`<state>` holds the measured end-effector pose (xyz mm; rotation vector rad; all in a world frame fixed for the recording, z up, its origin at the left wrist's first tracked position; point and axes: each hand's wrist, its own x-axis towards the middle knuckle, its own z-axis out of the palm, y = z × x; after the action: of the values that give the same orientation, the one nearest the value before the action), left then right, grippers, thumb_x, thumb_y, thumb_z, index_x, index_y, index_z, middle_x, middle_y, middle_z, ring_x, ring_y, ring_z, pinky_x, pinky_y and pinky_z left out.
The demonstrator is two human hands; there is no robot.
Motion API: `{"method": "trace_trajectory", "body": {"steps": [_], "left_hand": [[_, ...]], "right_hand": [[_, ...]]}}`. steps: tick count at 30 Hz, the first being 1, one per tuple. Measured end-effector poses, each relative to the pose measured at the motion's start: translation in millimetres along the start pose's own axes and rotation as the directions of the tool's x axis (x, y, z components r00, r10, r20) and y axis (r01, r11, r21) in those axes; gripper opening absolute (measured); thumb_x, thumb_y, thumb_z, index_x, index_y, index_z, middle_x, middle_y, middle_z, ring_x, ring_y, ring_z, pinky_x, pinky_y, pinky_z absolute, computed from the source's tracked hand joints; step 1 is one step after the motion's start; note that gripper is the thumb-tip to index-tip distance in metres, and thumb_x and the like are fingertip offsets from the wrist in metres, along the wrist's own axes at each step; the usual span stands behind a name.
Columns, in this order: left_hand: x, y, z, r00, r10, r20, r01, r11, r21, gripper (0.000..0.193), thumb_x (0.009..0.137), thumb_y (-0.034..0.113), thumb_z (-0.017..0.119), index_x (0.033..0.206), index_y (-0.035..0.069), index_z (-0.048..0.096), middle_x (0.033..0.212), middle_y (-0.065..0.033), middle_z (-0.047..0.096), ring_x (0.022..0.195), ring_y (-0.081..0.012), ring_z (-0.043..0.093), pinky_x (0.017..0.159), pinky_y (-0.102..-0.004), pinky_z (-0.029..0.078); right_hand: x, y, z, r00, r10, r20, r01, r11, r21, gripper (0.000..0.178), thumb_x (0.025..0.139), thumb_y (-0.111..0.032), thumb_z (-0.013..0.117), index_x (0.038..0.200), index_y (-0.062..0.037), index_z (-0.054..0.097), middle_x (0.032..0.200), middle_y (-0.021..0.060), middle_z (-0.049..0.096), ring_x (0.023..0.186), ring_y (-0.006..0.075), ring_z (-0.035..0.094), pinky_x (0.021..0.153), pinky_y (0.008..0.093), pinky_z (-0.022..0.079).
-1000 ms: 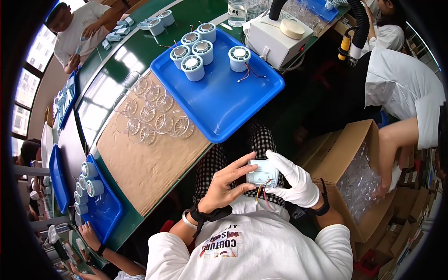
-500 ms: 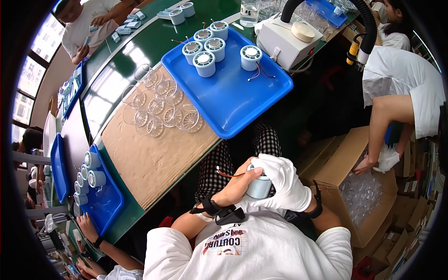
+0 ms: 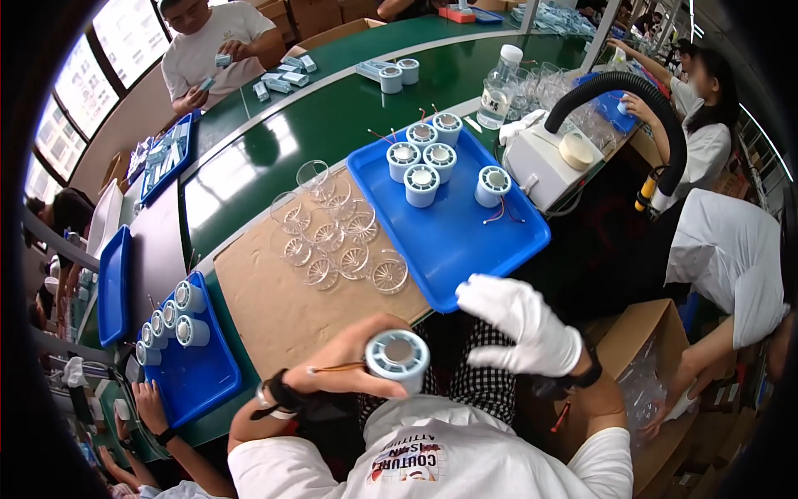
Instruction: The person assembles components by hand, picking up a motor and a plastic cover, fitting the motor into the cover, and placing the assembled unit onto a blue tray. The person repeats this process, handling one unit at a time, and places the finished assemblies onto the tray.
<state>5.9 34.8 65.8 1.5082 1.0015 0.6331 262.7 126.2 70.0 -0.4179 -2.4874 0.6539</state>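
Observation:
My bare left hand (image 3: 353,356) is wrapped round a light-blue cylindrical housing (image 3: 399,356), with its slotted, silver-centred top facing up. Thin red and dark wires (image 3: 337,368) trail from it across my wrist. To the right, my right hand (image 3: 525,328) wears a white glove; it is open, fingers stretched out, holding nothing, just off the near corner of a blue tray (image 3: 455,266). Several similar housings (image 3: 421,185) stand grouped on that tray, while a single housing (image 3: 492,185) with loose wires stands at its right.
Clear plastic cups (image 3: 322,270) lie on a cardboard sheet (image 3: 258,287) left of the tray. A white machine (image 3: 544,162) with a black hose stands at the right. Another blue tray (image 3: 195,382) holds housings at the left, beside a co-worker's hand. A co-worker bends over a carton (image 3: 619,353).
My right hand has let go of the housing and moved up and right, opening. My left hand now holds the housing alone, farther left, its top visible. The view has shifted.

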Motion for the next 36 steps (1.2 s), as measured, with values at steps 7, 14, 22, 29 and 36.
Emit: {"method": "trace_trajectory", "body": {"steps": [7, 14, 22, 29, 36], "left_hand": [[-37, 8, -187, 0.558, 0.426, -0.712, 0.368, 0.643, 0.672, 0.069, 0.057, 0.022, 0.080, 0.112, 0.000, 0.045, 0.106, -0.0151, 0.044, 0.098, -0.0257, 0.049, 0.083, -0.0310, 0.044], [-32, -113, -341, 0.152, -0.060, -0.987, 0.708, 0.703, 0.066, 0.084, 0.054, 0.039, 0.077, 0.113, -0.009, 0.041, 0.117, -0.0289, 0.035, 0.099, -0.0382, 0.047, 0.088, -0.0362, 0.041], [-9, -132, -313, 0.114, 0.218, -0.969, 0.548, 0.800, 0.244, 0.089, 0.056, 0.042, 0.075, 0.120, -0.009, 0.037, 0.117, -0.0304, 0.038, 0.111, -0.0405, 0.040, 0.094, -0.0344, 0.036], [-51, -52, -203, 0.849, -0.003, -0.528, 0.352, 0.749, 0.562, 0.072, 0.071, 0.024, 0.068, 0.130, 0.007, 0.032, 0.135, -0.0140, 0.027, 0.117, -0.0281, 0.039, 0.095, -0.0368, 0.035], [-48, -81, -134, 0.810, 0.091, -0.579, 0.275, 0.813, 0.513, 0.084, 0.062, 0.009, 0.074, 0.133, 0.011, 0.028, 0.139, -0.0118, 0.021, 0.106, -0.0223, 0.047, 0.084, -0.0319, 0.044]], "right_hand": [[79, 107, -23, 0.988, 0.128, -0.091, -0.157, 0.761, -0.630, 0.052, 0.067, 0.009, 0.044, 0.115, -0.0110, 0.051, 0.114, 0.0161, 0.051, 0.104, 0.0351, 0.049, 0.091, 0.0390, 0.038], [92, 115, -6, 0.954, 0.246, 0.172, -0.095, 0.791, -0.604, 0.044, 0.068, 0.003, 0.052, 0.111, -0.0091, 0.052, 0.110, 0.0137, 0.053, 0.097, 0.0313, 0.053, 0.085, 0.0355, 0.042], [50, 98, -5, 0.765, 0.627, -0.149, -0.633, 0.774, 0.003, 0.045, 0.071, -0.029, 0.066, 0.105, -0.0029, 0.052, 0.100, 0.0107, 0.054, 0.086, 0.0182, 0.054, 0.074, 0.0273, 0.044], [-60, 57, -46, 0.008, 0.818, -0.575, -0.247, 0.558, 0.792, 0.036, 0.082, -0.033, 0.055, 0.108, -0.0084, 0.051, 0.092, 0.0045, 0.051, 0.064, 0.0083, 0.050, 0.048, 0.0168, 0.037], [-166, 147, -85, 0.123, 0.680, -0.723, -0.641, 0.611, 0.465, 0.032, 0.085, -0.032, 0.054, 0.106, -0.0087, 0.053, 0.091, 0.0031, 0.053, 0.054, 0.0040, 0.045, 0.039, 0.0162, 0.029]]}}
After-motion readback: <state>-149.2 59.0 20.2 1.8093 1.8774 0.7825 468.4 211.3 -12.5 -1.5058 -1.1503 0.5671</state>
